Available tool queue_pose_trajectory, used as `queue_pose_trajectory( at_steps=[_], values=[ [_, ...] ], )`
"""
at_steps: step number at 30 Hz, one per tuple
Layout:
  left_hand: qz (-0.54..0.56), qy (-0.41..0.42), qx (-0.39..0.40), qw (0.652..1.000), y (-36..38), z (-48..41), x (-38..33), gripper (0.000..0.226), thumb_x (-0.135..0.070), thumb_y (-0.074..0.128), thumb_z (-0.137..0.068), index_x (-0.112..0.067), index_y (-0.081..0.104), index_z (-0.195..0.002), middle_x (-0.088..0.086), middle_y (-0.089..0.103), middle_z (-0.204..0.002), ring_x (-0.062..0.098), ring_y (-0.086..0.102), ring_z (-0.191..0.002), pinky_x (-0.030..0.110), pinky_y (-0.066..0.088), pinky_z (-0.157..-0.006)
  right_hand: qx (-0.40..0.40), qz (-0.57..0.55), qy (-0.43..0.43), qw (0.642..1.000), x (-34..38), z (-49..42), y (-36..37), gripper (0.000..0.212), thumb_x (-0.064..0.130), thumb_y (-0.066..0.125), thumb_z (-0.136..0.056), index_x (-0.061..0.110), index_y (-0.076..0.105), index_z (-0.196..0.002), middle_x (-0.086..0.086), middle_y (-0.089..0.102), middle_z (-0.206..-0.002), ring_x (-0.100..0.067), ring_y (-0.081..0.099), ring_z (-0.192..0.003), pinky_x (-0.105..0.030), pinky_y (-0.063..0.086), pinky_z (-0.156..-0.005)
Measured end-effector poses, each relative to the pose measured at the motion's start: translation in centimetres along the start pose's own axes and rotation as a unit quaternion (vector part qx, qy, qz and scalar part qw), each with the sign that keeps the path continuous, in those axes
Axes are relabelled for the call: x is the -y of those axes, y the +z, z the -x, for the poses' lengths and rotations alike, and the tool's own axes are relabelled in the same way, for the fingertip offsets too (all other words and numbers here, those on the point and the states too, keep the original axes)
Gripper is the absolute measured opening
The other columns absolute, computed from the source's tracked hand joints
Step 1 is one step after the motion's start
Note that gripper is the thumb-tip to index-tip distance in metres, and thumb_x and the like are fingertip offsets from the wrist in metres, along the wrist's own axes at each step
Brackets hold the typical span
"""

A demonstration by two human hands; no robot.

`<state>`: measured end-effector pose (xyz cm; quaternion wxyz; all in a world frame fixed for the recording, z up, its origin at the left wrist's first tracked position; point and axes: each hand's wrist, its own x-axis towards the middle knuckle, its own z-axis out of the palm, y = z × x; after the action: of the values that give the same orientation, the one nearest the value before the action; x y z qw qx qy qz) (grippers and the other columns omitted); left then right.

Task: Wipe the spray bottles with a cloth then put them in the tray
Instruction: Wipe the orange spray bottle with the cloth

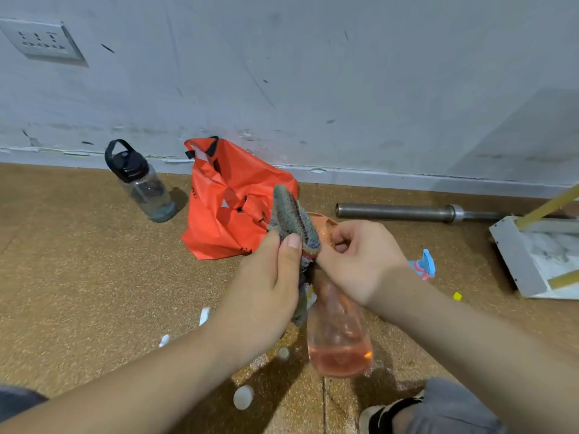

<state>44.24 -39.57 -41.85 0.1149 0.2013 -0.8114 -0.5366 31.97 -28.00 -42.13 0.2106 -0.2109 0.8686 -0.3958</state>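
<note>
Centrally, the left hand (266, 277) pinches a striped cloth (294, 217) between thumb and fingers against the pink spray bottle (338, 333), whose top the right hand (360, 261) clasps with curled fingers, over the floor's (94, 277) near edge; print on it is too blurred to read.

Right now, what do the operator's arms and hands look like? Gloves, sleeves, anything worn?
All bare: the left hand and right hand show no gloves or rings; the left forearm and right forearm show no sleeves in frame, no watch, wristband or markings.
</note>
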Motion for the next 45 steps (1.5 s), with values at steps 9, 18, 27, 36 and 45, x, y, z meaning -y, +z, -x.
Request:
queue_pose_trajectory(
  at_steps=[9,18,27,36,45],
  values=[
    [0.175,-0.255,0.004,0.951,-1.2,-0.9,0.6,0.047,-0.037,0.040,-0.110,-0.009,0.075,-0.097,0.003,0.081,-0.086,0.013,0.076,-0.085,0.033,0.055,-0.087,-0.034,0.080,-0.013,0.996,-0.7,-1.5,-1.4,0.036,0.046,0.064,-0.090,0.013,0.065,-0.076,0.009,0.049,-0.047,-0.018,0.048,-0.052,-0.036,0.047,-0.060],
    [0.079,-0.081,0.050,0.992,-0.7,-0.2,0.0,0.034,-0.042,0.030,-0.112,-0.042,0.063,-0.116,-0.042,0.066,-0.111,-0.026,0.054,-0.108,0.001,0.037,-0.093,-0.025,0.064,-0.038,0.997,-0.2,-0.6,0.1,0.039,0.046,0.068,-0.088,0.009,0.063,-0.075,0.005,0.050,-0.051,-0.014,0.045,-0.050,-0.038,0.050,-0.060],
    [0.113,-0.037,-0.068,0.991,-2.4,-2.0,0.7,0.047,-0.037,0.035,-0.113,-0.008,0.068,-0.098,0.001,0.073,-0.085,0.009,0.064,-0.075,0.018,0.047,-0.068,-0.012,0.159,-0.031,0.987,0.1,-0.8,-0.7,0.033,0.052,0.062,-0.091,0.021,0.064,-0.081,0.004,0.062,-0.064,-0.018,0.059,-0.064,-0.036,0.050,-0.064],
    [-0.111,0.014,-0.001,0.994,-2.7,-3.3,1.9,0.031,-0.038,0.041,-0.109,-0.019,0.061,-0.096,-0.010,0.065,-0.073,0.007,0.060,-0.072,0.030,0.045,-0.069,0.002,0.259,-0.078,0.963,1.2,0.6,0.1,0.045,0.056,0.061,-0.089,0.021,0.046,-0.065,0.006,0.053,-0.067,-0.014,0.050,-0.067,-0.029,0.032,-0.053],
    [0.116,-0.111,-0.050,0.986,-3.8,-4.0,0.4,0.042,-0.034,0.046,-0.110,-0.009,0.063,-0.081,0.006,0.063,-0.070,0.020,0.056,-0.060,0.025,0.049,-0.057,0.040,0.257,-0.098,0.961,1.0,0.4,-0.4,0.035,0.055,0.058,-0.090,0.023,0.055,-0.075,0.007,0.057,-0.076,-0.016,0.056,-0.073,-0.033,0.043,-0.062]
  ],
)
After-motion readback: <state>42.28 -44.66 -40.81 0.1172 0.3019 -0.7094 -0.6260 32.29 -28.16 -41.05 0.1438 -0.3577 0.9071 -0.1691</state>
